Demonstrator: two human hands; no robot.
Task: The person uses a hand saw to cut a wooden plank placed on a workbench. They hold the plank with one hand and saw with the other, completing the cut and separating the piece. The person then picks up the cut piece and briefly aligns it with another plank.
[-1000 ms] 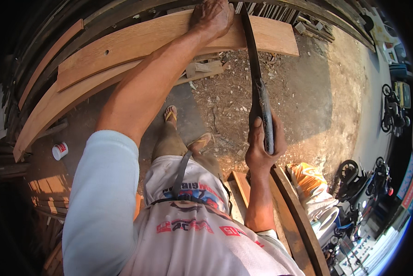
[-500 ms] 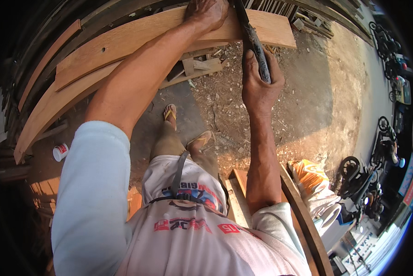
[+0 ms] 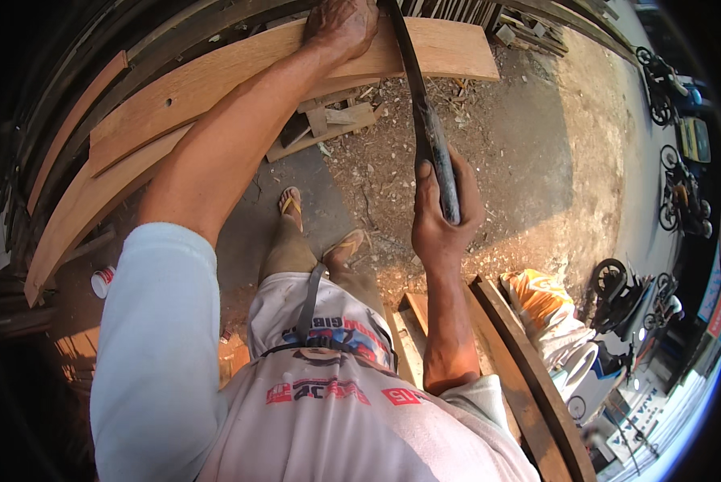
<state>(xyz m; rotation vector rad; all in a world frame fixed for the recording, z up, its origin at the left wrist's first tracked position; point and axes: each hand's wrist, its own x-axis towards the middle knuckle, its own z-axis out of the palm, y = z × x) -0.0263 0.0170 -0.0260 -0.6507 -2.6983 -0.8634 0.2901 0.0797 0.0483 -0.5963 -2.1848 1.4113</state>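
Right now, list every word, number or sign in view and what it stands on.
Wording located, not copied out:
Shirt: red and dark lettering, a number on red.
White tub: red label, too small to read.
Blue-and-red signboard: too blurred.
White sign: dark lettering, blurred.
Orange wrapping: pale marks, unreadable.

Board, right end: the long, flat, pale-brown wooden board (image 3: 232, 76) is bare between the narrow dark tool with a worn grey handle (image 3: 423, 108) and its right edge.
Board, middle: the left hand (image 3: 343, 28) and its bare forearm (image 3: 232, 136) block the way, leaving a narrow gap before the tool.
Board, left end: bare around the small round hole (image 3: 168, 102).
Upper edge, left: dark weathered planks (image 3: 208, 28) crowd it.
Below lower edge: rough pale wood offcuts (image 3: 320, 135) obstruct the middle; brown littered ground (image 3: 521, 153) lies open right of the tool and right hand (image 3: 445, 241).
Lower right: a thick brown beam (image 3: 529, 365) and orange-and-white sack (image 3: 545, 313) obstruct.
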